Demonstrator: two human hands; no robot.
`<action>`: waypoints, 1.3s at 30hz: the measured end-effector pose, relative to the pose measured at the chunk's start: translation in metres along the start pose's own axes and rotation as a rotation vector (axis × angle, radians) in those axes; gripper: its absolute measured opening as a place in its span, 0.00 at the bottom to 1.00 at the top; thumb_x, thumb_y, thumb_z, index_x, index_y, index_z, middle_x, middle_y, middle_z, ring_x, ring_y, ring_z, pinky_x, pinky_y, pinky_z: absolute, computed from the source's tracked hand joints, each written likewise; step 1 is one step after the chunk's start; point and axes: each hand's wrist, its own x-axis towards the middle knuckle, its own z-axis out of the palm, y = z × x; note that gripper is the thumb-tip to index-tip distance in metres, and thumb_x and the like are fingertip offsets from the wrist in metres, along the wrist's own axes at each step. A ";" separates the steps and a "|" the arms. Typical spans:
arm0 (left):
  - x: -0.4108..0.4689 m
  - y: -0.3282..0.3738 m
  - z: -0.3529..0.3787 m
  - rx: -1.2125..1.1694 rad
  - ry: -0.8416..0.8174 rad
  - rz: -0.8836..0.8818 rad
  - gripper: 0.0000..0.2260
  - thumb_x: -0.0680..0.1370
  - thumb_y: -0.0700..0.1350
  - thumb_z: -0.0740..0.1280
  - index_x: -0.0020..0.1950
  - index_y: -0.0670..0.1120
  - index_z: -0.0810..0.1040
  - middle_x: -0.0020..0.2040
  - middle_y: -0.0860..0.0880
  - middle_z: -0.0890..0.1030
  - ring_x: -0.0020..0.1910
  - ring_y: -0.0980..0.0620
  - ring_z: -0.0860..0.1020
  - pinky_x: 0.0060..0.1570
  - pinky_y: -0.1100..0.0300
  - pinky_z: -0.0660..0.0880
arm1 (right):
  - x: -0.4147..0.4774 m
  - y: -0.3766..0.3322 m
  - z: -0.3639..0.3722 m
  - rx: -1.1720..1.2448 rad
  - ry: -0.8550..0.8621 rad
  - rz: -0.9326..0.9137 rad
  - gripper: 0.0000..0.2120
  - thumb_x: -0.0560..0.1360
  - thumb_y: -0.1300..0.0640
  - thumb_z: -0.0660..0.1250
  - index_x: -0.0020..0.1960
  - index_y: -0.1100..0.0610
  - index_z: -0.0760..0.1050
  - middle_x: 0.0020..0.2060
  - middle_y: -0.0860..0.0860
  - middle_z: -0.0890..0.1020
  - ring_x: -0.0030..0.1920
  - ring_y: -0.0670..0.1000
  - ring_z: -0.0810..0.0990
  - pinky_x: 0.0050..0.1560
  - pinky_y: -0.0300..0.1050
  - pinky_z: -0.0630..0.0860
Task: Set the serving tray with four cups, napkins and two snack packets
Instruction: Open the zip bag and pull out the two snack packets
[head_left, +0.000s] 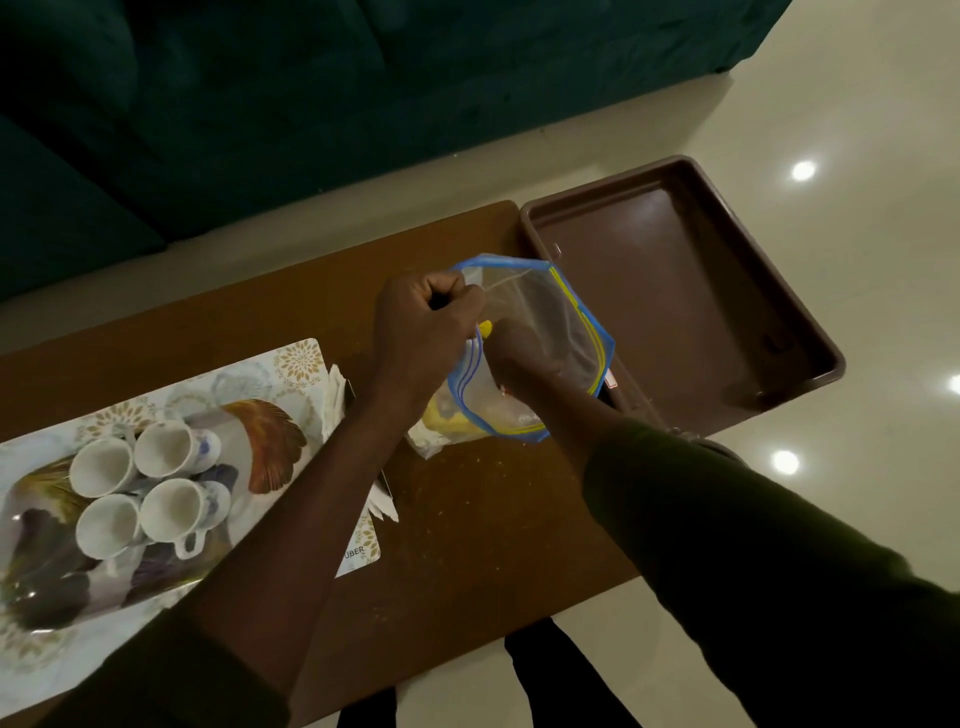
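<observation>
A clear zip bag (524, 291) with blue and yellow edging hangs open above the wooden table. My left hand (423, 325) is shut on its upper rim. My right hand (540, 338) is inside the bag; what its fingers hold is hidden. Yellow snack packets (447, 418) show through the bag's lower end. Several white cups (150, 488) lie on a patterned serving tray (296, 364) at the left. White napkins (332, 400) lie beside that tray, partly under my left forearm.
A brown rectangular tray (727, 332) sits at the table's right end, overhanging the edge. A dark green sofa (260, 104) stands beyond the table. The glossy pale floor (831, 156) lies to the right. Crumbs dot the table (493, 519).
</observation>
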 end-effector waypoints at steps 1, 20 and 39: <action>0.000 -0.002 -0.002 0.008 0.011 0.000 0.17 0.73 0.39 0.65 0.25 0.47 0.67 0.22 0.49 0.66 0.23 0.55 0.63 0.30 0.60 0.64 | 0.000 0.000 0.000 0.016 -0.013 0.002 0.17 0.79 0.65 0.55 0.32 0.58 0.60 0.30 0.53 0.65 0.46 0.55 0.70 0.50 0.49 0.72; 0.007 -0.007 0.012 0.145 0.313 -0.051 0.18 0.76 0.45 0.64 0.27 0.49 0.66 0.23 0.52 0.65 0.21 0.58 0.63 0.23 0.65 0.59 | -0.055 0.013 -0.134 0.389 -0.096 -0.171 0.13 0.75 0.61 0.67 0.60 0.59 0.76 0.53 0.58 0.83 0.50 0.57 0.82 0.49 0.53 0.81; 0.009 -0.012 0.027 0.156 0.323 -0.013 0.17 0.74 0.49 0.62 0.26 0.50 0.63 0.21 0.53 0.65 0.24 0.54 0.61 0.29 0.58 0.60 | 0.026 0.206 -0.067 1.177 0.266 0.508 0.13 0.73 0.67 0.68 0.57 0.61 0.73 0.55 0.60 0.80 0.41 0.55 0.83 0.27 0.41 0.78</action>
